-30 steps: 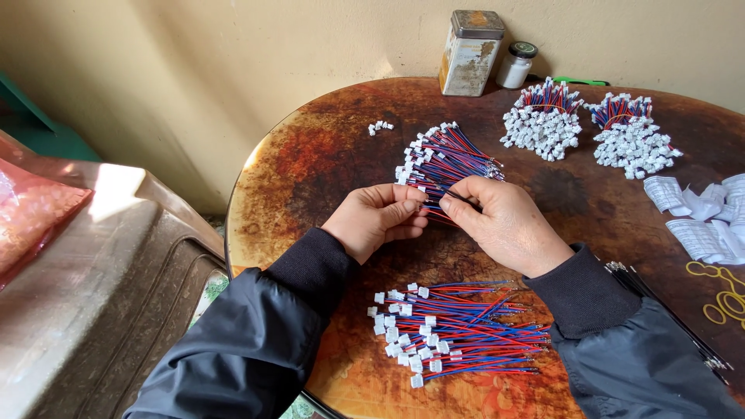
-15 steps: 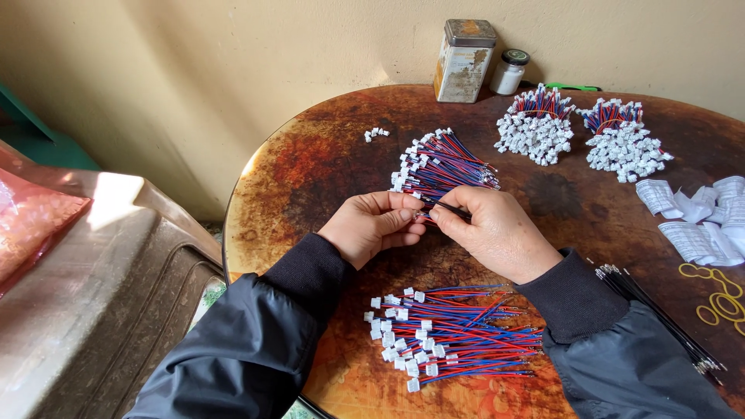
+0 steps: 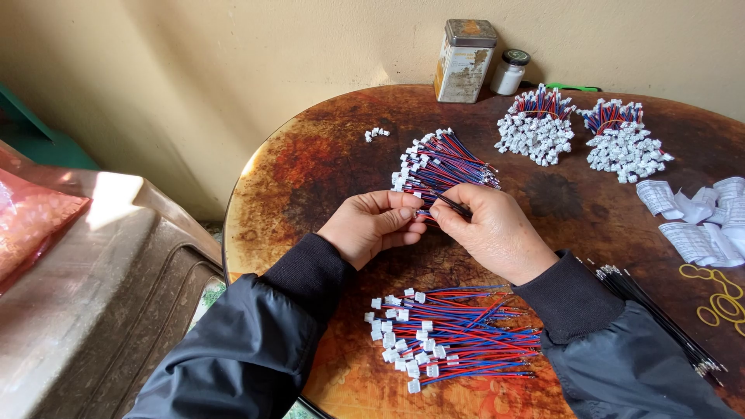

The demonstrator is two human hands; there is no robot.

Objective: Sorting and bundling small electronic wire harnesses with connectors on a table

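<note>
Left hand: the left hand (image 3: 371,233), at the centre of the frame, is curled with thumb and fingertips pinched together on a small white connector piece, mostly hidden between the fingers.
Right hand: the right hand (image 3: 490,231), just right of centre, touches the left at the fingertips; its thumb and forefinger pinch a thin black wire (image 3: 452,205) that runs up and left toward the other hand.
Work piece: the black wire and the connector meet between the two sets of fingertips, above the table (image 3: 310,163); whether the wire end is seated cannot be told.
Step in hand: by the look of it, a wire end is being fitted into a connector, with the fingers aligning the two.
Next move: it seems to call for a steady, straight push of the wire end while the left pinch keeps the connector from turning.
Near pile: a loose fan of red-and-blue leads (image 3: 454,337) with white plugs lies in the lower middle, between the sleeves.
Far pile: a similar fan of leads (image 3: 438,163) sits just above the hands.
Finished bundles: two tied bunches (image 3: 537,128) stand at the upper right.
Spare wires: a sheaf of black wires (image 3: 660,318) lies at the lower right, beside yellow rubber bands (image 3: 718,299).
Back edge: a rusty tin (image 3: 464,60) and a small jar (image 3: 510,71) stand against the wall.
</note>
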